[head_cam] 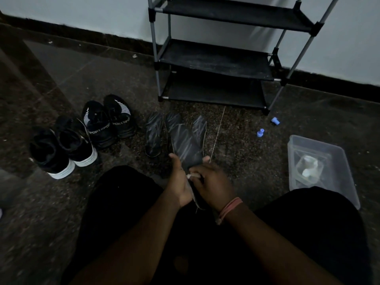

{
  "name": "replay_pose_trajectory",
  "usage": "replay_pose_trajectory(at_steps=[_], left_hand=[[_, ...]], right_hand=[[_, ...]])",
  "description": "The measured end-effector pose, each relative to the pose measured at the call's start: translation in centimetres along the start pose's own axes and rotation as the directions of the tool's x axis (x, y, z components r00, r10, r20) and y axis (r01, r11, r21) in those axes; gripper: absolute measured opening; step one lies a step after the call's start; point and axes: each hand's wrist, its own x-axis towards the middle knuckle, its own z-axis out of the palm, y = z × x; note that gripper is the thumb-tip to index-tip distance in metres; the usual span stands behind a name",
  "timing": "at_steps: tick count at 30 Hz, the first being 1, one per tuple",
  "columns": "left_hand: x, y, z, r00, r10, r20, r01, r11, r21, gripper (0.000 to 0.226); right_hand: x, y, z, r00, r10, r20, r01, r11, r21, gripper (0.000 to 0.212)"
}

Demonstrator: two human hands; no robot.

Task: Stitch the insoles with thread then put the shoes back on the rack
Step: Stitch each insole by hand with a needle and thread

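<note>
A dark insole (186, 148) is held up in front of my lap. My left hand (179, 182) grips its near end from the left. My right hand (213, 186) pinches at its edge, with a thin pale thread (218, 132) running up from it toward the rack. Other insoles lie on the floor: one (153, 133) to the left, one (199, 126) to the right. Two pairs of black shoes stand at the left, one white-soled (61, 149), one marked SPORT (110, 122). The black shoe rack (216, 60) stands by the wall. No needle is discernible.
A clear plastic box (320, 167) with small items inside sits on the floor at the right. Two small blue spools (260, 133) (275, 120) lie near the rack's foot. The floor is dark speckled stone, and the light is dim.
</note>
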Motion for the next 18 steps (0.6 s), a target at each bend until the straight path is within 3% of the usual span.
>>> replay_pose_trajectory(at_steps=[3,5,7,10,12,15,18], left_hand=[[-0.4,-0.9,0.6,1.0,-0.024,0.018,0.024,0.999,0.037,0.106],[-0.2,-1.4,0.6,0.999,-0.021,0.026,0.019,0.998,0.052,0.105],[0.1,-1.3,0.2,1.0,-0.009,0.013,0.008,0.998,0.055,0.106],[0.3,-0.9,-0.2,0.999,0.009,0.032,-0.009,1.0,0.022,0.108],[0.1,-1.0,0.0,0.999,0.029,0.02,-0.03,0.999,0.04,0.106],[0.1,-1.4,0.3,0.999,0.031,0.014,-0.032,0.994,0.104,0.104],[0.3,-1.4,-0.2,0.999,0.032,-0.001,-0.032,0.995,0.095,0.106]], right_hand=[[1.5,2.0,-0.7,0.985,0.093,-0.148,-0.13,0.956,-0.265,0.013],[1.6,2.7,-1.0,0.945,0.225,-0.237,-0.271,0.945,-0.184,0.013],[1.0,1.5,-0.4,0.96,0.184,-0.21,-0.201,0.978,-0.062,0.017],[-0.6,-1.4,0.8,0.999,0.048,-0.024,-0.048,0.999,-0.017,0.017],[0.1,-0.5,0.5,0.995,0.089,-0.046,-0.093,0.992,-0.08,0.013],[1.0,2.2,-0.4,0.947,0.253,-0.198,-0.285,0.946,-0.156,0.008],[0.4,0.6,0.1,0.979,0.162,-0.125,-0.175,0.98,-0.093,0.013]])
